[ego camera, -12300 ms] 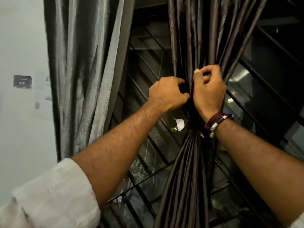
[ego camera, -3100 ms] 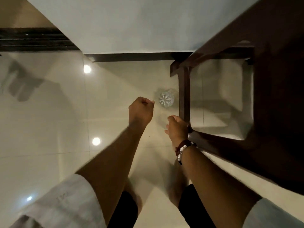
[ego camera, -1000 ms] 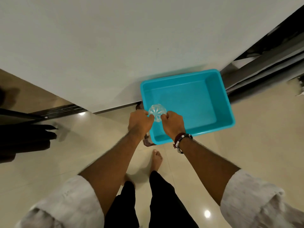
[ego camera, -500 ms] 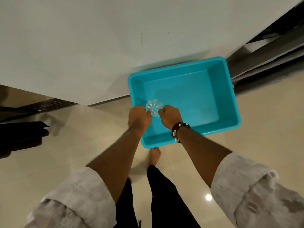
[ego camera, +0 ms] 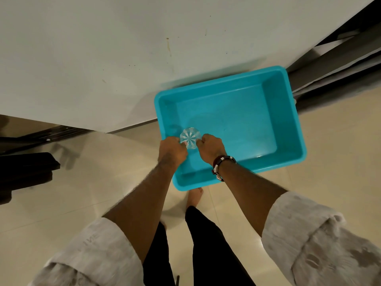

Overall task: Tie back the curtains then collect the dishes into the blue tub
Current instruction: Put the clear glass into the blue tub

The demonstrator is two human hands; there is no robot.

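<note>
over the blue tub [ego camera: 288, 112], both hands, left hand [ego camera: 172, 150] and right hand [ego camera: 210, 147], pinching a glass dish [ego camera: 190, 137], have lowered it nearer the floor.

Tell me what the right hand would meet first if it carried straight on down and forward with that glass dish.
Probably the bare floor of the blue tub. The right hand and left hand hold the clear glass dish over its near-left corner; nothing else shows inside. Depth is unclear.

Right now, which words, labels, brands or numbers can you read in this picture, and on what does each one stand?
Left sleeve: faint pale letters, too blurred to read.
Tub: no text visible.
Glass dish: only a ribbed pattern, no text.
Bracelet: no text readable.
</note>
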